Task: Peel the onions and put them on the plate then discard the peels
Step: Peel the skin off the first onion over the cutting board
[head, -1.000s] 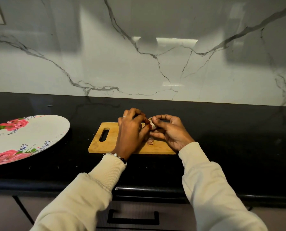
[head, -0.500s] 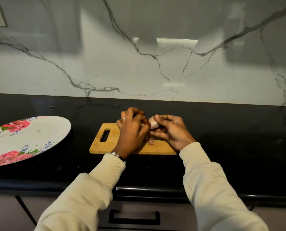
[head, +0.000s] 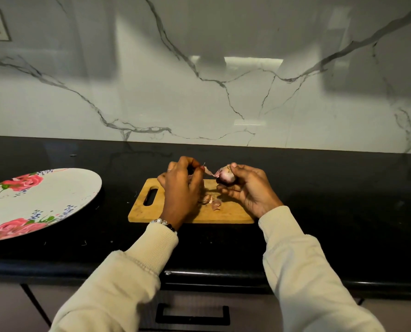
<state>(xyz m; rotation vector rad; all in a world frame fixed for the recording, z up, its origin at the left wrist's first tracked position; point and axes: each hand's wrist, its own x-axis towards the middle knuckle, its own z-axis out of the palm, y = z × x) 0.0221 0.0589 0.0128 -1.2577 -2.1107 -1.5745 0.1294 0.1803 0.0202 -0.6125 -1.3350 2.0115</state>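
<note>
A dark drawer handle (head: 192, 316) sits nearest, below the front edge of the black counter (head: 331, 224). Two cream sleeves (head: 137, 271) reach forward over that edge; a beaded bracelet (head: 162, 222) circles the left wrist. A wooden cutting board (head: 230, 213) with a handle slot lies on the counter, and loose peels (head: 212, 202) rest on it between the hands. Above the board, the left hand (head: 181, 188) has its fingers curled together, pinching a strip of skin (head: 209, 172) that runs across to the onion (head: 226, 174). The right hand (head: 250, 190) grips the onion, thumb on top, fingers curled beneath. The strip remains attached at the onion's left side. A floral plate (head: 63, 195) lies on the counter well to the left, apart from the board. A veined marble wall (head: 199, 92) stands behind.
</note>
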